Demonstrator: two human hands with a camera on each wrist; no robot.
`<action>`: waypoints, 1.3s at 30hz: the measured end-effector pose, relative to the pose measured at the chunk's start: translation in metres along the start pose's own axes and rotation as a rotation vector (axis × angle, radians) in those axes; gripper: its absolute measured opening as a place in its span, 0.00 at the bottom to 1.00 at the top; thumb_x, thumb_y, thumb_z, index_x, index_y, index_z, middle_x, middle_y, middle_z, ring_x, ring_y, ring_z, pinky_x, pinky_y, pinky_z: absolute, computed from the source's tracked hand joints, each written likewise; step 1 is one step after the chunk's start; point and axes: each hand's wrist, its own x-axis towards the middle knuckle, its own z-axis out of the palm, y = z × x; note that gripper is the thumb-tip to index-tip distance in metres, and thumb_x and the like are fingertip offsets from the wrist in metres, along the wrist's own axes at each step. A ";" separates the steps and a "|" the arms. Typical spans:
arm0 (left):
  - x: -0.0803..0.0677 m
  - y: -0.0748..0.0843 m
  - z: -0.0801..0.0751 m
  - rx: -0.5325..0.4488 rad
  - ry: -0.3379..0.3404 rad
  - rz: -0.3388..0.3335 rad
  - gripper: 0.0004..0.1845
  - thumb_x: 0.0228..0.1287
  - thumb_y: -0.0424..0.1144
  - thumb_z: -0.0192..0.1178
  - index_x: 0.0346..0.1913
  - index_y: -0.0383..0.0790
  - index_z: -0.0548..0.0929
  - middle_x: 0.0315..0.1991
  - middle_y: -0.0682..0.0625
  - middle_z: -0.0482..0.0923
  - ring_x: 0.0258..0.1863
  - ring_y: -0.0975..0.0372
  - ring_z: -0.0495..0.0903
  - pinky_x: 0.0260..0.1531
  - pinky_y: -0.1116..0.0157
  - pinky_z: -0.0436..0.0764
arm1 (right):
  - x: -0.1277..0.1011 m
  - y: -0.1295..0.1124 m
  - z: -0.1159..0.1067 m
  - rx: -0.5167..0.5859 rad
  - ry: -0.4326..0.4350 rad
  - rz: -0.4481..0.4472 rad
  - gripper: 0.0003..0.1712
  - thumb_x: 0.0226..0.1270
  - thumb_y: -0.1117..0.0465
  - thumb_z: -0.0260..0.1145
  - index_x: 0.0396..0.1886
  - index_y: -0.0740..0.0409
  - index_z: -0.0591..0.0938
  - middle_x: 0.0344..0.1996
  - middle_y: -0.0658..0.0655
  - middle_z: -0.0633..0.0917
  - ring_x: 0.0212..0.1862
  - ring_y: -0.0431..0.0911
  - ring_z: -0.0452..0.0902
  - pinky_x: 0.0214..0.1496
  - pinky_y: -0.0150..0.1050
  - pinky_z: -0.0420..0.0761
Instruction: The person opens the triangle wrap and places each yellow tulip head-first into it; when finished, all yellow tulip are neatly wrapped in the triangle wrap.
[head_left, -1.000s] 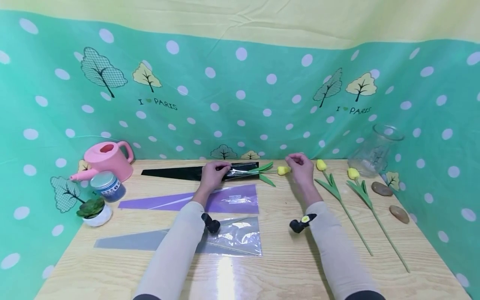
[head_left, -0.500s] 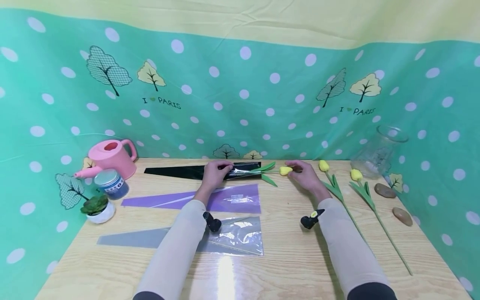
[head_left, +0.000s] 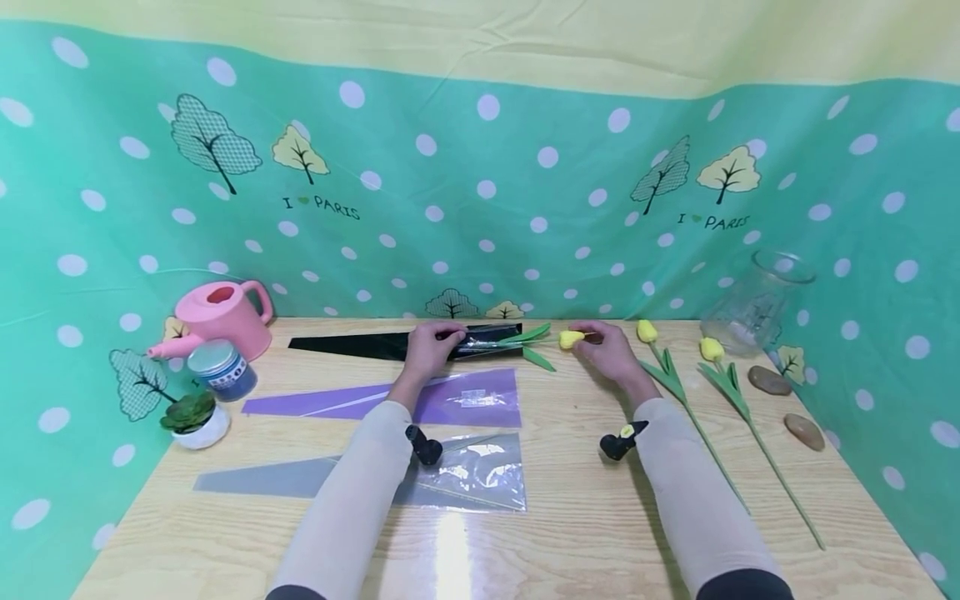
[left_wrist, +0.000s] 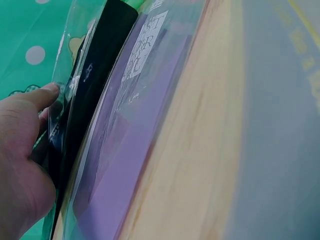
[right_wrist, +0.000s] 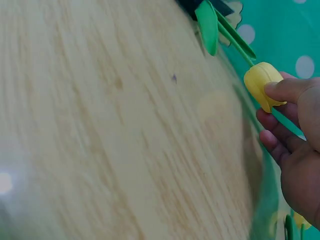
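My left hand (head_left: 431,348) pinches the edge of a black flower sleeve (head_left: 352,343) with a clear front, lying at the back of the table. In the left wrist view, thumb and fingers grip its clear film (left_wrist: 70,65). A yellow tulip's stem runs inside this sleeve, and its green leaves (head_left: 536,335) stick out of the wide mouth. My right hand (head_left: 611,354) holds the tulip's yellow bloom (head_left: 569,339), just right of that mouth. The right wrist view shows my thumb on the bloom (right_wrist: 261,82), with other fingers behind it. The stem's lower end is hidden.
A purple sleeve (head_left: 450,404) and a grey one (head_left: 262,481) lie nearer me. Two yellow tulips (head_left: 682,392) (head_left: 765,446), two brown stones (head_left: 770,381) and a glass vase (head_left: 738,321) are right. Left stand a pink watering can (head_left: 228,321), blue jar (head_left: 223,371) and potted succulent (head_left: 195,421).
My right hand has come down from just above and right of the yellow bloom and now grips it. My left hand stays on the black sleeve. The head view has shifted slightly.
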 end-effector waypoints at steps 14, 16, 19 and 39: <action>0.001 0.002 0.002 -0.023 0.002 0.026 0.09 0.71 0.41 0.67 0.48 0.45 0.92 0.54 0.47 0.89 0.61 0.52 0.83 0.66 0.53 0.79 | -0.008 -0.022 0.021 0.123 0.077 -0.002 0.19 0.74 0.63 0.67 0.62 0.55 0.83 0.60 0.63 0.81 0.52 0.53 0.80 0.42 0.35 0.85; 0.000 0.003 0.003 -0.015 0.002 0.033 0.09 0.71 0.41 0.67 0.48 0.45 0.92 0.54 0.47 0.89 0.61 0.52 0.83 0.66 0.53 0.80 | -0.007 -0.026 0.027 0.143 0.074 -0.002 0.19 0.73 0.64 0.67 0.62 0.56 0.82 0.60 0.64 0.81 0.52 0.54 0.80 0.43 0.37 0.85; -0.001 0.005 0.003 -0.012 -0.005 0.032 0.09 0.71 0.42 0.67 0.48 0.45 0.92 0.55 0.47 0.88 0.60 0.52 0.83 0.65 0.53 0.80 | -0.004 -0.031 0.036 0.151 0.071 -0.001 0.20 0.71 0.65 0.68 0.62 0.56 0.83 0.59 0.63 0.83 0.52 0.54 0.81 0.47 0.37 0.85; -0.002 0.010 0.003 -0.017 -0.025 0.054 0.09 0.71 0.41 0.67 0.48 0.45 0.92 0.54 0.45 0.88 0.59 0.51 0.83 0.64 0.52 0.80 | 0.001 -0.040 0.058 0.214 0.008 -0.034 0.21 0.65 0.67 0.74 0.58 0.58 0.86 0.57 0.62 0.87 0.53 0.52 0.86 0.55 0.34 0.86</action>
